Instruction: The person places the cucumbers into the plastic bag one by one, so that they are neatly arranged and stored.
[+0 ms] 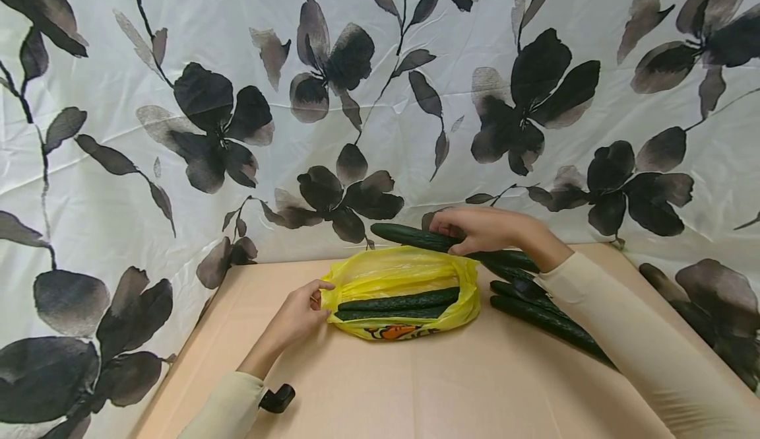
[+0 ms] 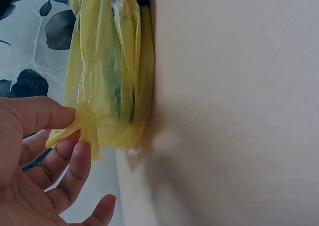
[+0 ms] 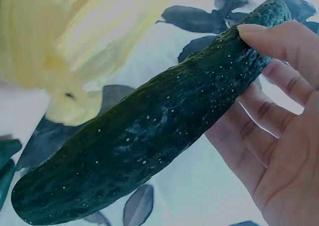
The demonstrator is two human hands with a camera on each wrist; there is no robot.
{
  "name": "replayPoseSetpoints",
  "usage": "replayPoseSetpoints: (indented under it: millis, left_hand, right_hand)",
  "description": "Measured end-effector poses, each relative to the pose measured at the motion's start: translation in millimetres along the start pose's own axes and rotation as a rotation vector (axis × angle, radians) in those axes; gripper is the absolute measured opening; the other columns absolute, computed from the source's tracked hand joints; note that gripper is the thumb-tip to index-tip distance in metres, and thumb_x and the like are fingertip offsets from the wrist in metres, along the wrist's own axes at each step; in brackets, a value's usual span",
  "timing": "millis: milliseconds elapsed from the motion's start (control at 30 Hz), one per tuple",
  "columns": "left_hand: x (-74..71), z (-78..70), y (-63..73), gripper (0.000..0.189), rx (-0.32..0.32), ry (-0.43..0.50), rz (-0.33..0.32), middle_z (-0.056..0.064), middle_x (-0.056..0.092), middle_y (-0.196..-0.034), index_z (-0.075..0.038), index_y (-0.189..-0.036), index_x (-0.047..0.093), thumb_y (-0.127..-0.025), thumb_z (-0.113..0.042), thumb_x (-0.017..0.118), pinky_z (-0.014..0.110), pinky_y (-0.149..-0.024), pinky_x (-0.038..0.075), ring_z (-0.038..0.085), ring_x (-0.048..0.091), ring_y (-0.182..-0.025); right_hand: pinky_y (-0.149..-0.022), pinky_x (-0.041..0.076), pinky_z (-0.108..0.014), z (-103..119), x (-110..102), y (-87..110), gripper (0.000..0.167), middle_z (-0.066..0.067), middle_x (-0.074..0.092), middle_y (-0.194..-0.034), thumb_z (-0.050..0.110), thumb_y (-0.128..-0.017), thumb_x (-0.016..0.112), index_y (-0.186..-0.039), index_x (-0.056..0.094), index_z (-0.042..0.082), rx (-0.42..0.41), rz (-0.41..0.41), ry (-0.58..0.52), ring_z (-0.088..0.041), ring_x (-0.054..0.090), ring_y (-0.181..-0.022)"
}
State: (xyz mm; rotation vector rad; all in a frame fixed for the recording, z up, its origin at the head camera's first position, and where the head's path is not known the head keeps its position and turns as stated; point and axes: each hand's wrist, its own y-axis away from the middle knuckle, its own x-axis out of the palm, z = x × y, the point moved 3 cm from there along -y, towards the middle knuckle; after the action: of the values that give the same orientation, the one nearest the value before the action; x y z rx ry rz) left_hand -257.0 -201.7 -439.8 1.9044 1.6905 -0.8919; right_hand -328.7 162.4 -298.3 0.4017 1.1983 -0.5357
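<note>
A long dark green cucumber (image 3: 144, 131) is gripped by my right hand (image 1: 489, 228), thumb on one side and fingers on the other. It is held behind and above the right end of a yellow plastic bag (image 1: 386, 267). The bag lies on its side with its mouth spread, and cucumbers (image 1: 398, 303) show inside it. With thumb and fingertips, my left hand (image 1: 303, 310) pinches the bag's gathered left end; in the left wrist view the thin yellow plastic (image 2: 84, 126) bunches between the fingers.
To the right of the bag several more cucumbers (image 1: 546, 320) lie in a pile, partly hidden under the right sleeve (image 1: 623, 340). The tan tabletop (image 1: 380, 386) ends at a white cloth (image 1: 427, 214) with dark flowers behind it. A black wrist device (image 1: 278, 399) sits by the left cuff.
</note>
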Motion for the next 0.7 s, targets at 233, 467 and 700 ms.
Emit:
replayPoseSetpoints:
  millis: [233,467,700]
  left_hand:
    - [0.8,1.1,0.6,0.048,-0.007,0.006,-0.002,0.007,0.054,-0.086,-0.005,-0.128,0.065,-0.082,0.004,0.076,0.027,-0.067,0.043,0.017,0.053,-0.078]
    - [0.7,0.5,1.6,0.048,-0.012,0.005,0.011,0.007,0.053,-0.086,-0.006,-0.128,0.065,-0.083,0.004,0.075,0.028,-0.068,0.043,0.017,0.052,-0.079]
    - [-1.3,-0.9,2.3,0.047,0.004,0.004,0.012,0.006,0.053,-0.086,-0.004,-0.128,0.064,-0.083,0.004,0.074,0.029,-0.069,0.043,0.016,0.052,-0.078]
  right_hand:
    - [-0.082,0.048,-0.035,15,0,-13.5,0.041,0.007,0.060,-0.102,0.026,-0.092,0.075,-0.129,0.059,0.018,-0.030,-0.009,0.025,-0.014,0.055,-0.090]
    - [-0.087,0.053,-0.038,30,7,-25.7,0.043,0.003,0.063,-0.111,0.026,-0.094,0.073,-0.133,0.058,0.015,-0.041,-0.018,0.015,-0.014,0.060,-0.097]
    - [-0.094,0.054,-0.039,39,20,-38.9,0.048,-0.006,0.059,-0.133,0.022,-0.096,0.070,-0.139,0.051,0.012,-0.029,-0.005,-0.056,-0.022,0.062,-0.115]
